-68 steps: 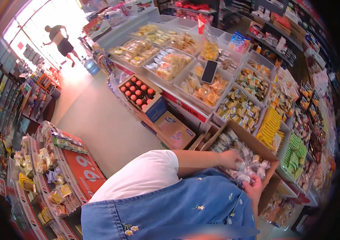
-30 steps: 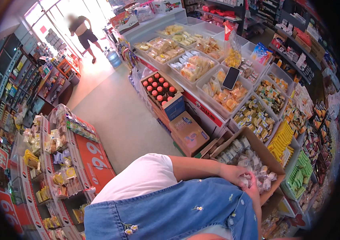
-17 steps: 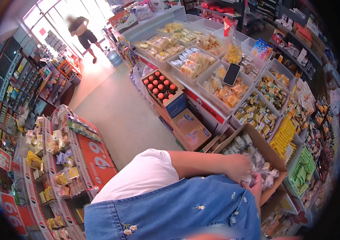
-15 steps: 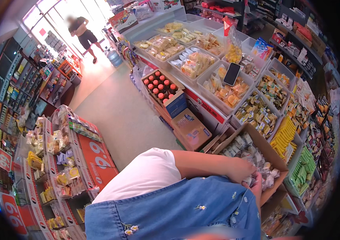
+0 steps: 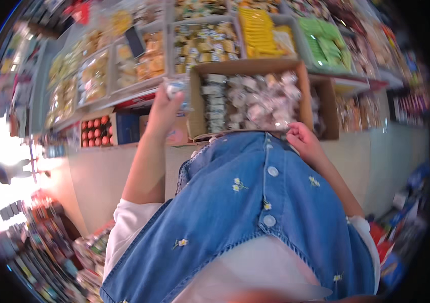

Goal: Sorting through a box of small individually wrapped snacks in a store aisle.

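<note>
Far left, a crate of red fruit [image 5: 96,134] sits low under the shelving. Next along, the left hand [image 5: 164,108] is up, fingers wrapped around a small clear-wrapped packet [image 5: 177,87], held just beside the left edge of the open cardboard box [image 5: 248,68]. That box is packed with more wrapped sweets [image 5: 260,101], right below the bins of yellow bars [image 5: 260,33] and green packs [image 5: 328,43]. The right hand [image 5: 303,144] rests at the box's near rim, fingers curled; whether it holds anything, I can't tell.
</note>
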### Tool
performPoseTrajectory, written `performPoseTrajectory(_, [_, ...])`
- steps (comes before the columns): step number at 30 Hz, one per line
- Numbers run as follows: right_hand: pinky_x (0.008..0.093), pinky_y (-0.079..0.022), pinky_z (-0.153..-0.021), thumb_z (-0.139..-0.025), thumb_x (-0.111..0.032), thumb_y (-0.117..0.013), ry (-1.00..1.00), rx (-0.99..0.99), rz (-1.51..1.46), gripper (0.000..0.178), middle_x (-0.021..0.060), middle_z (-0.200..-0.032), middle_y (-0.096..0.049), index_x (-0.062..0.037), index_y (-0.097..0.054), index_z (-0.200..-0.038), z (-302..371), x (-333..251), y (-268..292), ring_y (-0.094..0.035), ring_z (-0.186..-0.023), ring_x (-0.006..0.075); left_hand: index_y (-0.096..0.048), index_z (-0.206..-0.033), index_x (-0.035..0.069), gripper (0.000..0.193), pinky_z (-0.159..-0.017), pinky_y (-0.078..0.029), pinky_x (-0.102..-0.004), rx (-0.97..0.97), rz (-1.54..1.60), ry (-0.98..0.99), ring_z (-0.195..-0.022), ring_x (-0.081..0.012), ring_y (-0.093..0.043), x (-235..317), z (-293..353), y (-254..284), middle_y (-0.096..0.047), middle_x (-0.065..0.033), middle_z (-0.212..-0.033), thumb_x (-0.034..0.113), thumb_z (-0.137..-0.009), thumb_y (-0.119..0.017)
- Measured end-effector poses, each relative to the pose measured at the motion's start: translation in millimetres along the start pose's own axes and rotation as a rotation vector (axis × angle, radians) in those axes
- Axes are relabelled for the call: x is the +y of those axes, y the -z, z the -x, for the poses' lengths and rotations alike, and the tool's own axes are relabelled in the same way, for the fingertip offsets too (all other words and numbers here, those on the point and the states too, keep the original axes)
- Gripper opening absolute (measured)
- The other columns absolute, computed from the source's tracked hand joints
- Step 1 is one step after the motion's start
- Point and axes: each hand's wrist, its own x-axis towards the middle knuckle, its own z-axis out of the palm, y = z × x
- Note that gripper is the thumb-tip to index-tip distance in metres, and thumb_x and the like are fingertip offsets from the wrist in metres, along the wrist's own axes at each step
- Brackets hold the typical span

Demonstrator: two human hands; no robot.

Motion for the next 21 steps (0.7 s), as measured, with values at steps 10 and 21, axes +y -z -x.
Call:
performPoseTrajectory(10, [0.0275,-0.050,-0.086,-0.094,-0.015,-0.062,-0.139,0.211,-0.206,0.025,0.0044,-0.104,-0.065,-0.0011,-0.060,-0.115,62,62,-12,-0.061,-0.095,0.0122,-0.053,-0.123,0.002,0.051,-0.099,-0.046,-0.0426,-0.659,-1.238,-0.490,-0.117,-0.0340,-0.055,-63,-32,-86,-0.057,-0.0194,-0.124,0.017,-0.078,-0.072])
performPoseTrajectory(21, [0.0256,-0.049,-0.084,-0.095,-0.015,-0.061,-0.179,0.411,-0.408,0.025,0.0046,-0.102,-0.066,-0.0001,-0.061,-0.115,103,87,-28,-0.060,-0.094,0.0112,-0.059,-0.113,-0.002,0.029,-0.089,-0.053,-0.0413,-0.650,-1.607,-0.358,-0.110,-0.0331,-0.060,-108,-73,-117,-0.060,-0.0204,-0.117,0.009,-0.085,-0.055])
